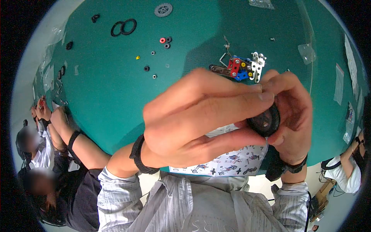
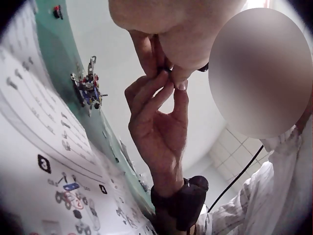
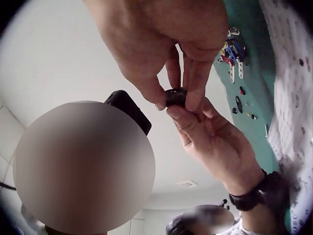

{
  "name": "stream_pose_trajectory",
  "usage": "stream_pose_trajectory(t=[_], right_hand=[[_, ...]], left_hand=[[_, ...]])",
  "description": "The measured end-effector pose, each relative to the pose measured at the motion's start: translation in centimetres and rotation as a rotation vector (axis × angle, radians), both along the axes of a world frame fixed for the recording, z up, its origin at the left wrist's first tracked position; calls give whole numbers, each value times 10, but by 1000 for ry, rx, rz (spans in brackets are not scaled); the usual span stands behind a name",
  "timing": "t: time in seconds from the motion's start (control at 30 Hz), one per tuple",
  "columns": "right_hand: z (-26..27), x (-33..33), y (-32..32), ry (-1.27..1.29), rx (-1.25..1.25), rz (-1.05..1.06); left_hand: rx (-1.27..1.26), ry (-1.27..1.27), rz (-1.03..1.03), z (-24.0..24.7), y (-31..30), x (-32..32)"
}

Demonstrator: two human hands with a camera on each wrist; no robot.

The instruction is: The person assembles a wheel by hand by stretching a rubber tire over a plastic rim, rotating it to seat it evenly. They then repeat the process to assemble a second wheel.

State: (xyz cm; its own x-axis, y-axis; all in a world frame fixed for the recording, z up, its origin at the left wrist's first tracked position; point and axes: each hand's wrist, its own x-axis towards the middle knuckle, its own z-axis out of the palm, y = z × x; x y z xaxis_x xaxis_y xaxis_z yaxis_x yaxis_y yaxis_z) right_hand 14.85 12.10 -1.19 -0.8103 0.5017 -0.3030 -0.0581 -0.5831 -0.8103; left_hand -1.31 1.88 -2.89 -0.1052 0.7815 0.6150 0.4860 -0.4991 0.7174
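Both hands meet in front of the chest, raised above the table. Between their fingertips is a small black wheel-like piece (image 1: 269, 120) with a dark round centre. The left hand (image 1: 193, 120) pinches it from the left, fingers over the top and thumb below. From the other side the right hand (image 1: 296, 112) grips its edge with curled fingers and thumb. The right wrist view shows the black piece (image 3: 175, 97) as a short, thick disc. Beyond the hands lies a partly built model (image 1: 243, 67) of red, blue and white perforated strips.
A printed instruction sheet (image 1: 235, 162) lies below the hands at the table's near edge. Two black tyres (image 1: 128, 26), a grey spoked wheel (image 1: 163, 10), a red ring (image 1: 162, 40) and several small parts are spread across the green table (image 1: 108, 85). Other people sit at the left.
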Motion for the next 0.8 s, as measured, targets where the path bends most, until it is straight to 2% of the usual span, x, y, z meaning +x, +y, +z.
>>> stream_pose_trajectory(t=[0.33,0.43,0.53,0.67,0.8], right_hand=[[-13,-2,-1,52,-14,10],[-15,-2,-2,53,-55,8],[-21,2,-2,70,-90,20],[-15,1,-3,51,-129,30],[-15,-2,-6,42,39,-45]], left_hand=[[-184,-225,44,4,-5,7],[-121,-124,52,-1,-5,6],[-83,89,75,3,-8,5],[-131,47,102,11,-6,6],[-178,-26,85,14,-3,4]])
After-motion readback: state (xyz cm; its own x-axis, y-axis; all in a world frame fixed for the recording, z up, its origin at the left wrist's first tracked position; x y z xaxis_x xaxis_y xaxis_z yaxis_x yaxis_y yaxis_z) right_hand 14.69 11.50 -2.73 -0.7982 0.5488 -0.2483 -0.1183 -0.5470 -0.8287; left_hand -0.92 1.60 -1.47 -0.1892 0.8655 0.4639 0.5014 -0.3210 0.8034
